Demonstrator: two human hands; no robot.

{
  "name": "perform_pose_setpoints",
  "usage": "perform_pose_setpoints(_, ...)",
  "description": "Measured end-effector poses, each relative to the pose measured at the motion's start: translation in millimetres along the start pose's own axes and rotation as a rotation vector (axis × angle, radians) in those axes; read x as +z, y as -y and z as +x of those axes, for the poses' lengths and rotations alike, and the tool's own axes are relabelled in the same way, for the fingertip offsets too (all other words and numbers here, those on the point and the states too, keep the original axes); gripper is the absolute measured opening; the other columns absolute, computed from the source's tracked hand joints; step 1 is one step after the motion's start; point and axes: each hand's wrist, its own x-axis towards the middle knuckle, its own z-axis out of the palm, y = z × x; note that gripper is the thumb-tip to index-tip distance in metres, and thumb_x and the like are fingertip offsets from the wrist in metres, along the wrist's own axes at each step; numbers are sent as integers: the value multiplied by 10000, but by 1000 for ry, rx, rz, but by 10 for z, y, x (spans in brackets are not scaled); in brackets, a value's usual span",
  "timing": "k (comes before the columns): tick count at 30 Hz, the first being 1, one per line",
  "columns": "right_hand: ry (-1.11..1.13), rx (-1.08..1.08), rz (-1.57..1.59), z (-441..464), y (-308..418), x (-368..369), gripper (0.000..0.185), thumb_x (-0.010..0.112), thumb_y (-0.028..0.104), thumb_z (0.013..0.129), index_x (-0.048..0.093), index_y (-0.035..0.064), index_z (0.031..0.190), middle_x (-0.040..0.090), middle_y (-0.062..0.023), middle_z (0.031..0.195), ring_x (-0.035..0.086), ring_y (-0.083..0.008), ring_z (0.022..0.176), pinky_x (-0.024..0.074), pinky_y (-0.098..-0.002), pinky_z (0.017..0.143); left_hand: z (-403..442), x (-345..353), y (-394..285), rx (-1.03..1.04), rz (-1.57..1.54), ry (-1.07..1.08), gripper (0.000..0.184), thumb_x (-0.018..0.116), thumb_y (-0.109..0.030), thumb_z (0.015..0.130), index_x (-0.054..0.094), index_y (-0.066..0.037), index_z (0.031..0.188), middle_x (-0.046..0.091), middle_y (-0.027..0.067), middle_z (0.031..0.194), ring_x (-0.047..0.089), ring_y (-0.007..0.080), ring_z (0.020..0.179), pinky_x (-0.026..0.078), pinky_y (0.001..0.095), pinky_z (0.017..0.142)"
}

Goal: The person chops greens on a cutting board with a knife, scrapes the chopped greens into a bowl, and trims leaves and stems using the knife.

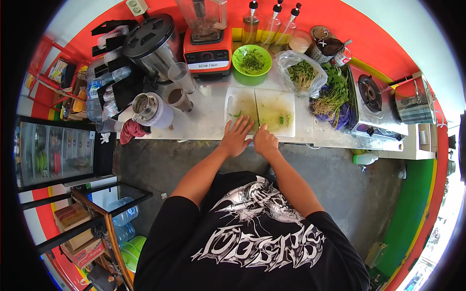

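A white cutting board (282,104) with a wet greenish surface lies at the counter's front edge. My left hand (236,137) rests on its lower left part, fingers spread and stretched out. Close beside it, my right hand (265,141) is closed around the handle of a knife (257,107), whose thin blade points away from me across the board. A small green piece (237,114) lies just beyond my left fingertips. Chopped green bits (285,119) sit on the board's right side. Past the board stands a green bowl (252,77) with chopped greens inside.
Behind are a red blender (207,51) and pump bottles (272,24). To the right are a plastic bag of greens (302,75), leafy bunches with roots (332,97) and a gas stove (376,104). Tumblers (178,98) and a metal-topped jug (152,110) stand left.
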Motion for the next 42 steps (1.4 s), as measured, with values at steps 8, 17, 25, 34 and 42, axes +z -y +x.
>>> perform_pose_setpoints(8,17,-23,17,-35,3,15,347,495,295,1023,420,-7,1176,700,-299,1085,683,-468,1059,540,-535,913,5,15,3,2,20,-15,728,534,-431,994,245,-205,1622,157,36,1708,101,238,1579,96,595,1224)
perform_pose_setpoints(17,-10,-3,44,66,-9,-14,393,616,250,975,424,-29,1174,694,-301,1090,678,-460,1079,549,-518,916,13,-11,-16,16,10,11,729,536,-426,993,242,-206,1623,168,37,1705,114,249,1577,104,600,1221)
perform_pose_setpoints(25,-16,-99,37,62,-29,-61,462,690,234,930,427,-62,1167,693,-318,1054,690,-486,1025,558,-515,915,35,-2,-23,-8,-1,11,739,565,-418,982,250,-225,1622,185,29,1701,122,249,1576,105,596,1218)
perform_pose_setpoints(34,4,-60,81,-9,-48,67,523,733,270,906,420,-51,1175,701,-299,1062,696,-469,1030,566,-503,899,50,-7,-35,-13,-38,-24,750,604,-395,960,279,-227,1616,221,38,1694,159,251,1569,112,571,1218)
perform_pose_setpoints(42,-10,-12,94,-70,23,61,487,724,257,909,429,-42,1157,698,-308,1063,685,-467,1064,557,-507,912,48,-3,-31,-17,-66,-37,756,613,-385,950,286,-231,1615,213,38,1697,156,245,1571,94,561,1223)
